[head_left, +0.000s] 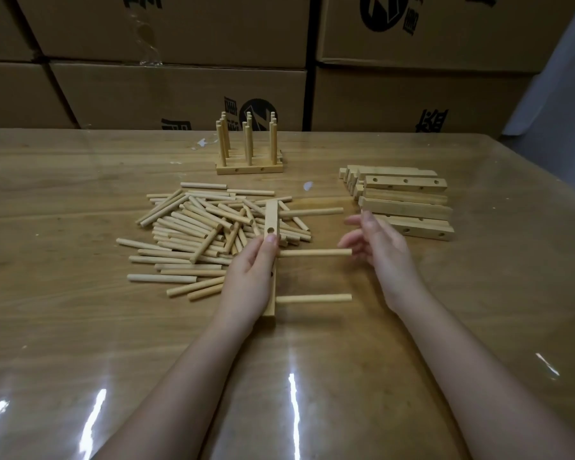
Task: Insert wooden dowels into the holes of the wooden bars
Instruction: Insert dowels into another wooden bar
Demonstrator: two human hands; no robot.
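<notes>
Glossy table (80, 343), dowel pile (193, 227), left hand (249, 277) gripping bar (272, 217), cardboard boxes (180, 91) behind

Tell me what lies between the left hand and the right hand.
In the head view, one dowel: the middle of three set in the bar that the left hand grips. It reaches across to the right hand, by its fingertips; contact is unclear.

Loose dowels (200, 234) lie left, bars (405, 200) right, finished assemblies (249, 147) behind.
</notes>
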